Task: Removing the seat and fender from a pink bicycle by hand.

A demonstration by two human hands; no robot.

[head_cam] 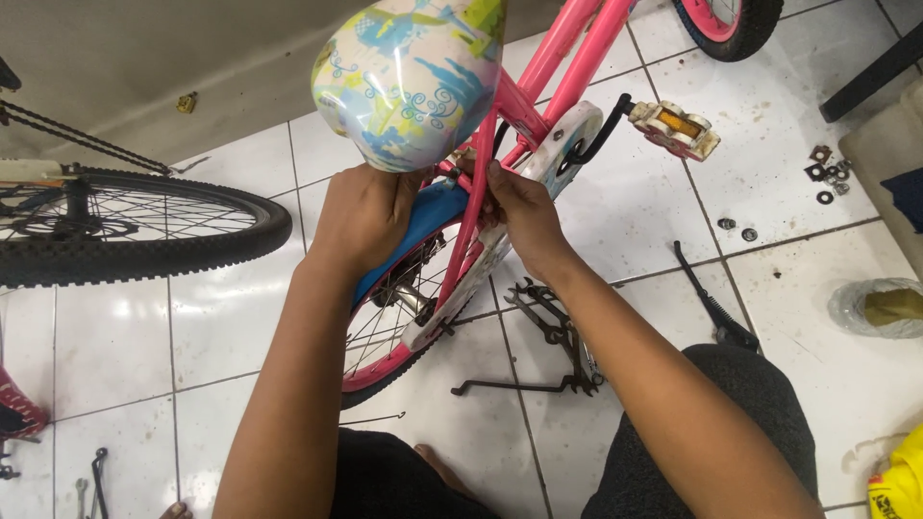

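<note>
A small pink bicycle frame [567, 58] stands before me, with a patterned saddle [413, 77] wrapped in clear plastic at the top. My left hand [361, 216] is closed over the blue rear mudguard [423, 216] just under the saddle. My right hand [524, 216] grips the pink seat stay [468, 240] beside the white chain guard [558, 144]. The pink-rimmed rear wheel [385, 336] sits below both hands. What the fingertips pinch under the saddle is hidden.
A bigger black bicycle wheel [144, 226] stands at left. Wrenches [548, 322] and a black rod [510, 387] lie on the white tiled floor [106, 356]. A white pedal [676, 130], nuts and washers [827, 173], a kickstand [716, 308] and a plastic bag [880, 308] are at right.
</note>
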